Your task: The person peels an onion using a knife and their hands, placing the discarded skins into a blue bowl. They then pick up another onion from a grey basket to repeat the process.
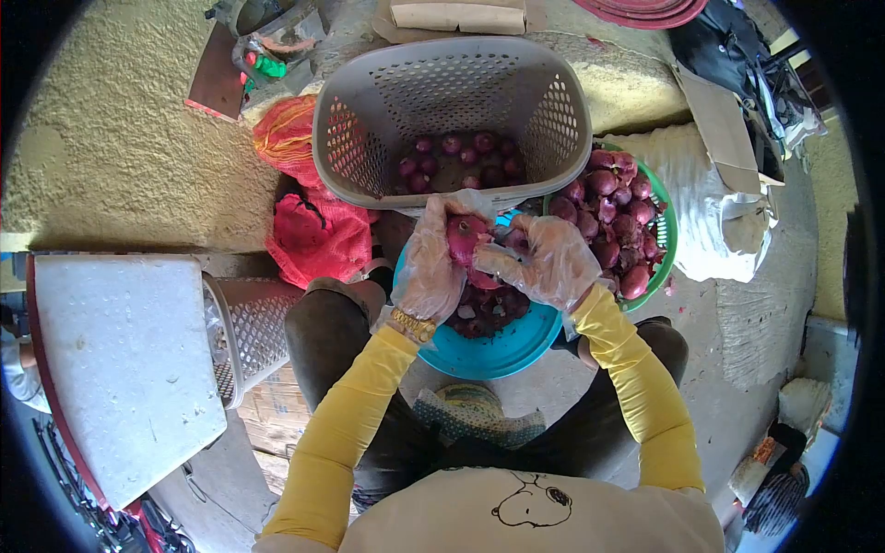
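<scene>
Both hands wear clear plastic gloves above a blue basin [498,355] that holds dark red onion skins [489,313]. My left hand [433,263] is wrapped round a red onion [465,238]. Close beside it, my right hand [548,263] has its fingers curled round a second onion [516,241], the thumb reaching to the first one. Several small peeled onions [452,145] lie in the grey-brown basket [452,55] beyond my hands. To the right, a green basket [671,241] is heaped with unpeeled red onions [604,182].
A red mesh sack [318,235] lies left of the big basket. Further left are a white-topped table [129,369] and another basket [263,323]. A white sack [728,221] and cardboard [719,134] lie at the right. A patterned seat [475,415] shows between my legs.
</scene>
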The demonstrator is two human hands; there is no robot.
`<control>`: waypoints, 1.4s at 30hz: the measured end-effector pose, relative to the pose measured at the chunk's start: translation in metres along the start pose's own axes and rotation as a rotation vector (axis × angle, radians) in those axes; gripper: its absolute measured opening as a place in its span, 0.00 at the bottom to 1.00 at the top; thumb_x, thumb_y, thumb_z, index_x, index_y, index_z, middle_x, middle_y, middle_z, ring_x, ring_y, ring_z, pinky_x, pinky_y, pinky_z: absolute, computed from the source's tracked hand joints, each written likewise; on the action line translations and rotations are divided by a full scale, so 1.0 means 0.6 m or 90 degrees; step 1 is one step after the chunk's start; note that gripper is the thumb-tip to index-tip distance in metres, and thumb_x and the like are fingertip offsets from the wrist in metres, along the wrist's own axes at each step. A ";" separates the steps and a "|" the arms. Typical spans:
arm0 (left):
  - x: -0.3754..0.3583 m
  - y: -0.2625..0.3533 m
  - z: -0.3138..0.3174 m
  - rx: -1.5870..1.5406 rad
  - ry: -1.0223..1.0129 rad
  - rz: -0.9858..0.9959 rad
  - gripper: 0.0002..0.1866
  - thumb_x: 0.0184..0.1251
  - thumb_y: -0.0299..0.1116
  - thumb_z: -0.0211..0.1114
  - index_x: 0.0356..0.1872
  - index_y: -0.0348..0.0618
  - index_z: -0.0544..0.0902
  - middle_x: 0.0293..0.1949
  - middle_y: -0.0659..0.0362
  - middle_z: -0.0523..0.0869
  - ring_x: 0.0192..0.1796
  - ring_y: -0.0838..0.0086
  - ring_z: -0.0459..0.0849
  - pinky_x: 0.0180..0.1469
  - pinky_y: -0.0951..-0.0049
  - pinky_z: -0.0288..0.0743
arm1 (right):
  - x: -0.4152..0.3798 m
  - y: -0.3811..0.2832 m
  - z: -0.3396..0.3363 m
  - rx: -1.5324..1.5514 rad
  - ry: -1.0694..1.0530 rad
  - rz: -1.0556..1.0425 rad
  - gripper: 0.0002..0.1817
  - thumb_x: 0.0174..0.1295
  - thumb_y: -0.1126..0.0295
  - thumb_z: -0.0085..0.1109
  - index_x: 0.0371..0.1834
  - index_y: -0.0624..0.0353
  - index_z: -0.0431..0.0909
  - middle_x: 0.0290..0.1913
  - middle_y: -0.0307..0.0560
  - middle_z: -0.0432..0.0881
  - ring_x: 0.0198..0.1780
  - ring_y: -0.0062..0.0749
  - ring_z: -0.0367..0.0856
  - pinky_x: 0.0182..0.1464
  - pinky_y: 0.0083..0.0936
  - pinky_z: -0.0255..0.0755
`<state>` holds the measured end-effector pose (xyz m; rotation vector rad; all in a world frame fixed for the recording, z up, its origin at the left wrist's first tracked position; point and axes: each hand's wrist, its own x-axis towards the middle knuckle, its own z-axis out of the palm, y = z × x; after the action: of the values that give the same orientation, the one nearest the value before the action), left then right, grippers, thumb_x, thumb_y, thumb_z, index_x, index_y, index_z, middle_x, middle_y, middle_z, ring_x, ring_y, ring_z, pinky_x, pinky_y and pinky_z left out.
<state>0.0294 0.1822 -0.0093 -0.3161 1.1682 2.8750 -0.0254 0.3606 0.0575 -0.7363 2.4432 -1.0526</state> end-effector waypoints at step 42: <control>-0.008 0.017 0.007 0.562 -0.115 0.102 0.27 0.69 0.20 0.67 0.68 0.37 0.72 0.62 0.49 0.81 0.60 0.61 0.84 0.64 0.64 0.78 | 0.000 0.031 0.002 -0.192 0.076 -0.062 0.40 0.47 0.27 0.73 0.39 0.59 0.86 0.30 0.54 0.87 0.36 0.55 0.88 0.42 0.45 0.81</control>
<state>0.0321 0.1780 0.0017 0.0712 2.2896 2.1078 -0.0304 0.3706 0.0427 -0.9173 2.7297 -0.7874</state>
